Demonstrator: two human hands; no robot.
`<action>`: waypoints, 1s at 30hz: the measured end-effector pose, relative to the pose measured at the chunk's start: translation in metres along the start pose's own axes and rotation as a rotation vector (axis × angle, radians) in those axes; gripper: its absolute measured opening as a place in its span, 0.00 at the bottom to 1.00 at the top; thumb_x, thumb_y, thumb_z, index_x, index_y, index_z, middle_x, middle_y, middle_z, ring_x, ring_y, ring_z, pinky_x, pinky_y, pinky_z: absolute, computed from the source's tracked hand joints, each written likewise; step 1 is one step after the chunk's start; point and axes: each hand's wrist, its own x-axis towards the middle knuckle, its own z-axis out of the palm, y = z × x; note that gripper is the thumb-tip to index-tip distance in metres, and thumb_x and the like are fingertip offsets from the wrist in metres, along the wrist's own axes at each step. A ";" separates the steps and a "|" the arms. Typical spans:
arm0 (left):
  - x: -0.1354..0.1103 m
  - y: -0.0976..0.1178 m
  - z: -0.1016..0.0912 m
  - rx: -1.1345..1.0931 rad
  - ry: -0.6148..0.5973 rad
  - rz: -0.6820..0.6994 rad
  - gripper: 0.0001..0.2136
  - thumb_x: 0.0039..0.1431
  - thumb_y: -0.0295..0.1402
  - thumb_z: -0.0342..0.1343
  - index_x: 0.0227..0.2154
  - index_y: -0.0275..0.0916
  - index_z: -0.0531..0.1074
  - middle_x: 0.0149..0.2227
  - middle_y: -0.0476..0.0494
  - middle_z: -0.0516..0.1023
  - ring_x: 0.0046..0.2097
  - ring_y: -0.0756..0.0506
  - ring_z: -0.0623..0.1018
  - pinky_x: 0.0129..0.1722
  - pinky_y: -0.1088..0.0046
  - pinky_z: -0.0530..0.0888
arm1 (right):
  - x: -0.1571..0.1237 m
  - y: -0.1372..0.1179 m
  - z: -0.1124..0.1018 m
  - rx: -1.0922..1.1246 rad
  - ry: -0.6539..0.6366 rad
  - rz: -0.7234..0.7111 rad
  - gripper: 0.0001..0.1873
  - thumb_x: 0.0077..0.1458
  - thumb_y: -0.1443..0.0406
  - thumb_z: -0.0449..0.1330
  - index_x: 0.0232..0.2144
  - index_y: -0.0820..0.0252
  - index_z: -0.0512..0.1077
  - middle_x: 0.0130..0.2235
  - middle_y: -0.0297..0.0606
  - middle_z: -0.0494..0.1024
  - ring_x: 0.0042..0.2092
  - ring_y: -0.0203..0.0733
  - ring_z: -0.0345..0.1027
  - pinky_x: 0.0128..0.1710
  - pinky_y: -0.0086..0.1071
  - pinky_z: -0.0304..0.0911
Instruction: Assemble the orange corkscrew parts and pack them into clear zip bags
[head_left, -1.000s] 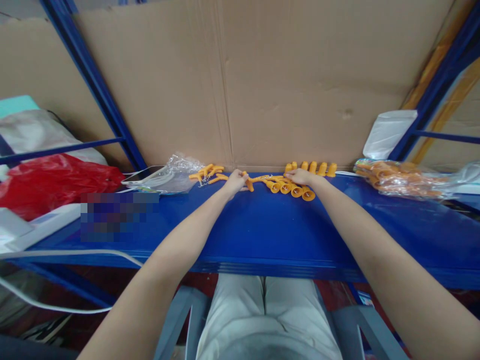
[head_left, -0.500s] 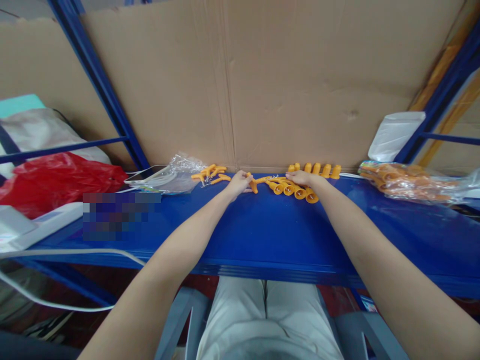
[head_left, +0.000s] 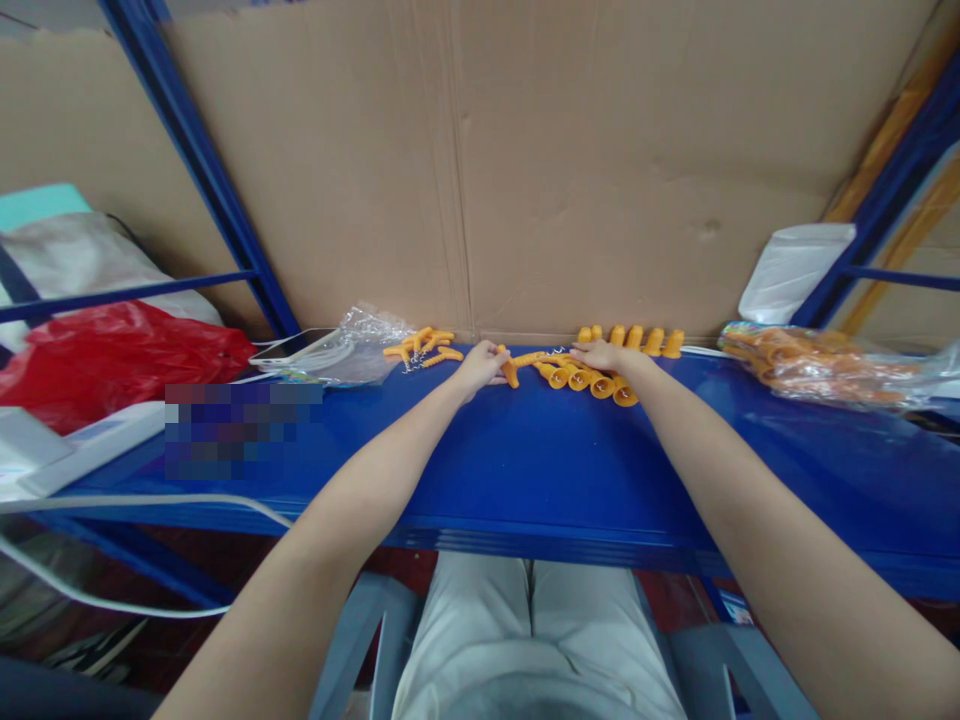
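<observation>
My left hand (head_left: 481, 368) is closed around the handle of an orange T-handled piece (head_left: 511, 370), whose ridged shaft points right across the blue tabletop (head_left: 517, 460). My right hand (head_left: 600, 354) has its fingers pressed together among the orange parts beyond that shaft; what it pinches is hidden. Just in front of it lies a row of orange funnel-shaped pieces (head_left: 578, 378), their wide mouths facing me. Thin silvery wire coils (head_left: 553, 352) show between the hands. Several more orange T-handled pieces (head_left: 424, 345) are piled left of my left hand.
Orange caps (head_left: 655, 342) stand along the cardboard wall (head_left: 525, 180) behind my right hand. A clear bag of orange parts (head_left: 817, 362) lies to the right. Leftward are a plastic bag (head_left: 352, 350), a red bag (head_left: 127, 355) and a white cable (head_left: 150, 500) at the table's edge.
The orange T-handled piece has turned slightly in my left hand. Both hands have otherwise stayed in nearly the same places.
</observation>
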 end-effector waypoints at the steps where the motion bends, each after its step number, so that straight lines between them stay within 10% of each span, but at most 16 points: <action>1: 0.000 0.000 0.000 0.001 0.000 0.000 0.08 0.62 0.25 0.53 0.31 0.38 0.59 0.23 0.53 0.73 0.26 0.52 0.77 0.44 0.59 0.76 | -0.001 -0.001 -0.001 0.005 0.026 -0.013 0.30 0.61 0.52 0.47 0.59 0.62 0.66 0.60 0.50 0.66 0.63 0.58 0.56 0.62 0.50 0.51; 17: -0.012 0.009 0.004 0.020 0.005 0.000 0.08 0.64 0.25 0.50 0.31 0.38 0.58 0.20 0.55 0.72 0.24 0.53 0.77 0.42 0.62 0.77 | -0.037 -0.002 -0.039 0.330 0.431 -0.099 0.10 0.50 0.65 0.58 0.36 0.56 0.63 0.32 0.37 0.74 0.33 0.41 0.68 0.36 0.37 0.67; 30: -0.010 0.006 0.003 0.087 0.019 0.024 0.08 0.64 0.25 0.50 0.30 0.39 0.57 0.20 0.55 0.72 0.22 0.54 0.75 0.39 0.68 0.77 | -0.075 0.018 -0.019 0.437 0.405 -0.139 0.16 0.44 0.60 0.64 0.37 0.59 0.68 0.42 0.43 0.76 0.44 0.48 0.71 0.44 0.44 0.68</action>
